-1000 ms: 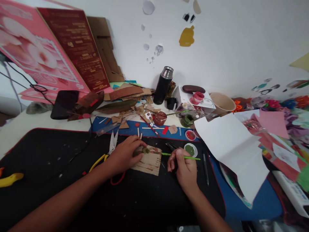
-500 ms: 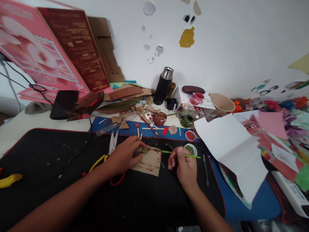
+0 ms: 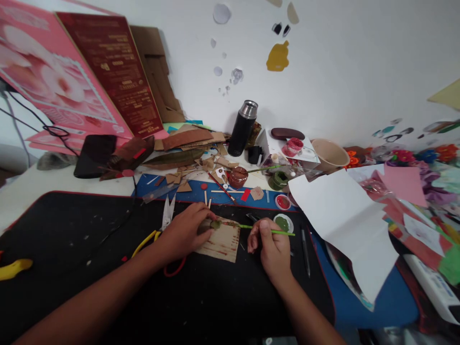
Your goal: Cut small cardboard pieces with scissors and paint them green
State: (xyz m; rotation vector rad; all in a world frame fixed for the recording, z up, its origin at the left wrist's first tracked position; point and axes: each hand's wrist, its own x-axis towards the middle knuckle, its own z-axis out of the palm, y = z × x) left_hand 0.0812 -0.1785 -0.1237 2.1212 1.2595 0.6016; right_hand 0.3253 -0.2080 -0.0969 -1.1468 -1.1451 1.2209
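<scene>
My right hand (image 3: 273, 247) is closed around a thin paintbrush with a bright green handle (image 3: 283, 233). Its bristle end points left and reaches over the upper right part of a piece of brown cardboard (image 3: 224, 244). Reddish-brown marks run along the cardboard's edges and lower part. My left hand (image 3: 189, 230) rests on the cardboard's left side, thumb and fingers closed on a small green-painted piece (image 3: 215, 224), partly hidden by the fingers. Scissors (image 3: 168, 213) with yellow and red handles lie beside and partly under my left wrist.
Behind the mat stand a brown paint jar (image 3: 238, 177), a green paint jar (image 3: 279, 180) and a black flask (image 3: 243, 128). A lid with green paint (image 3: 283, 223) and a black pen (image 3: 305, 251) lie right. White paper (image 3: 334, 211) covers the right side; cardboard scraps (image 3: 184, 186) lie behind.
My right hand and the paintbrush have shifted slightly to the left, the bristle end moving along the cardboard's top edge. My left hand has stayed in place.
</scene>
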